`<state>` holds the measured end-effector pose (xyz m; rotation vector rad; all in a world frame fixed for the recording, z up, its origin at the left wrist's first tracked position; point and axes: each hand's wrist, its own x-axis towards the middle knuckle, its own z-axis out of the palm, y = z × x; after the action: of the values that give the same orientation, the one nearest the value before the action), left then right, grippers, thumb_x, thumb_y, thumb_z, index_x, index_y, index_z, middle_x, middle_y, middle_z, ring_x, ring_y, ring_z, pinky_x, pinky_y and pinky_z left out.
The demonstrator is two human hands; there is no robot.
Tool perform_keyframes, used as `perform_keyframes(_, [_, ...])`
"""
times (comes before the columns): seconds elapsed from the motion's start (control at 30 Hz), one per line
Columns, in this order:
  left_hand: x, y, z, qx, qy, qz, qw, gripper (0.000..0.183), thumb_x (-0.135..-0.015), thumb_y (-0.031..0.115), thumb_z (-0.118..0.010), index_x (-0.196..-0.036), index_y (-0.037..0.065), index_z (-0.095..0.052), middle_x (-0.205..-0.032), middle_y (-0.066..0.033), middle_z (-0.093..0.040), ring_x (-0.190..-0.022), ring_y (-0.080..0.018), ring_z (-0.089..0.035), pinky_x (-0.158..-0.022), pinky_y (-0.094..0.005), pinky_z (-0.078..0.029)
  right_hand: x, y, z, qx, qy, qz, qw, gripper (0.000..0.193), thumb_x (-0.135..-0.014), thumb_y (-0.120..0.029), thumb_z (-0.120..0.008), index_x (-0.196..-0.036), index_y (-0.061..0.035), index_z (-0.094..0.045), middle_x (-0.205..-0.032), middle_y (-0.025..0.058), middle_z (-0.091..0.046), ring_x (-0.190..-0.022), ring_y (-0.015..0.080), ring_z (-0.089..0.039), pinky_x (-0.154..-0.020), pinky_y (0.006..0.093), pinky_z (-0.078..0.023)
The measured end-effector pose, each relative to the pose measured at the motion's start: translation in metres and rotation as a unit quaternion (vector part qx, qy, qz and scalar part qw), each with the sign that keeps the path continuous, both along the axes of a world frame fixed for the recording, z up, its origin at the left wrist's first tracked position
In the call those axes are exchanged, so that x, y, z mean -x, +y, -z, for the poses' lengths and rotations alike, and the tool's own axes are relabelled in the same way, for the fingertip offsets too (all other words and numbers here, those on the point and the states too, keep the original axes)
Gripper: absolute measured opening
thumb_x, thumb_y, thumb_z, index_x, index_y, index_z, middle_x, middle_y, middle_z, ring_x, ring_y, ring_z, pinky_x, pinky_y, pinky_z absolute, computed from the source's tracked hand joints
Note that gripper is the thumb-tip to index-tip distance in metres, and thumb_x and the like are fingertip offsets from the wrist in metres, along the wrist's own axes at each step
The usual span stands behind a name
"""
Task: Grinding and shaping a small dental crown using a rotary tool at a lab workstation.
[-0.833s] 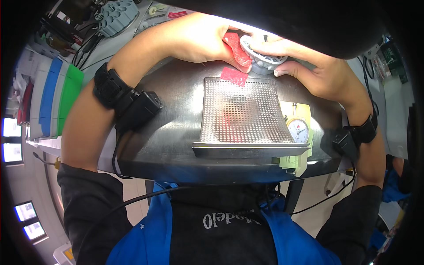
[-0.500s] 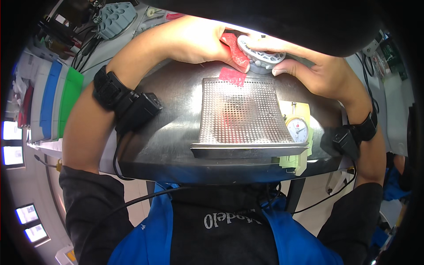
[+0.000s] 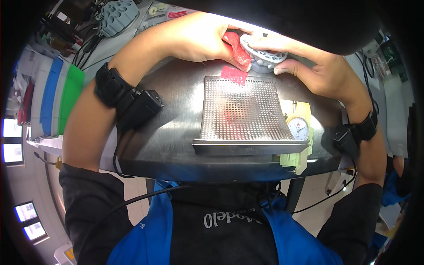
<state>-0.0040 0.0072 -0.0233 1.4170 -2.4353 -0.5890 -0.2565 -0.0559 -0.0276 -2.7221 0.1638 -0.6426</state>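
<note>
My left hand (image 3: 198, 42) is closed on a crinkled red sheet (image 3: 239, 52), its thumb pressed along the lower end. Against that sheet rests a grey, rounded openwork piece (image 3: 265, 55) with a lattice top and small knobs round its rim. My right hand (image 3: 316, 70) grips this piece from the right, index finger over the top and thumb at its lower edge. The fingers farther back are lost in glare and behind the dark shape above. Just below the hands, a red scrap (image 3: 234, 75) lies at the top edge of a perforated metal plate (image 3: 243, 108).
A dial gauge (image 3: 297, 128) lies on yellow notes (image 3: 302, 108) right of the plate, on a shiny metal surface (image 3: 176, 145). At far left stand blue and green bins (image 3: 70, 101). A grey holder with round holes (image 3: 117, 17) is at the back left. Cables run from both wrist straps.
Both hands keep their hold on the red sheet and the grey piece. These have shifted very slightly to the right in the picture, as has the plate; the view itself moved a little.
</note>
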Motion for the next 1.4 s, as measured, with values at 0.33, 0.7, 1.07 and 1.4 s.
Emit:
perform_keyframes(0.33, [-0.013, 0.016, -0.016, -0.003, 0.035, -0.140, 0.989, 0.045, -0.090, 0.046, -0.065, -0.116, 0.010, -0.072, -0.094, -0.0100, -0.073, -0.082, -0.0189, -0.066, -0.076, -0.0313, -0.050, -0.001, -0.003, 0.006, 0.040, -0.020, -0.003, 0.999, 0.044, -0.079, -0.002, -0.072, -0.122, -0.0088, -0.068, -0.113, 0.0140, -0.069, -0.102, 0.0316, -0.064, -0.093, 0.0391, -0.049])
perform_keyframes(0.7, [-0.024, 0.027, -0.033, -0.120, 0.016, -0.069, 0.990, 0.037, -0.090, 0.036, -0.071, -0.096, 0.000, -0.074, -0.073, -0.0035, -0.064, -0.067, -0.0085, -0.054, -0.064, -0.0260, -0.045, 0.008, 0.000, -0.001, 0.041, -0.003, 0.043, 0.998, 0.039, -0.084, -0.007, -0.075, -0.122, -0.0018, -0.068, -0.107, 0.0095, -0.072, -0.099, 0.0206, -0.066, -0.089, 0.0295, -0.050])
perform_keyframes(1.07, [-0.005, 0.007, 0.012, 0.122, 0.037, -0.031, 0.991, 0.050, -0.084, 0.040, -0.077, -0.116, 0.003, -0.067, -0.079, -0.0057, -0.061, -0.076, -0.0182, -0.058, -0.071, -0.0299, -0.049, 0.006, 0.004, 0.000, 0.023, -0.005, 0.015, 1.000, 0.045, -0.081, -0.010, -0.074, -0.126, -0.0084, -0.066, -0.114, 0.0133, -0.070, -0.102, 0.0302, -0.065, -0.094, 0.0367, -0.048])
perform_keyframes(1.4, [-0.025, -0.001, 0.014, -0.133, 0.142, 0.016, 0.981, 0.034, -0.097, 0.028, -0.064, -0.122, 0.007, -0.069, -0.119, -0.0087, -0.071, -0.111, -0.0178, -0.065, -0.101, -0.0312, -0.048, 0.006, 0.001, 0.005, 0.033, -0.086, 0.057, 0.994, 0.044, -0.073, -0.015, -0.081, -0.111, 0.0002, -0.067, -0.101, 0.0168, -0.069, -0.093, 0.0323, -0.067, -0.084, 0.0377, -0.052])
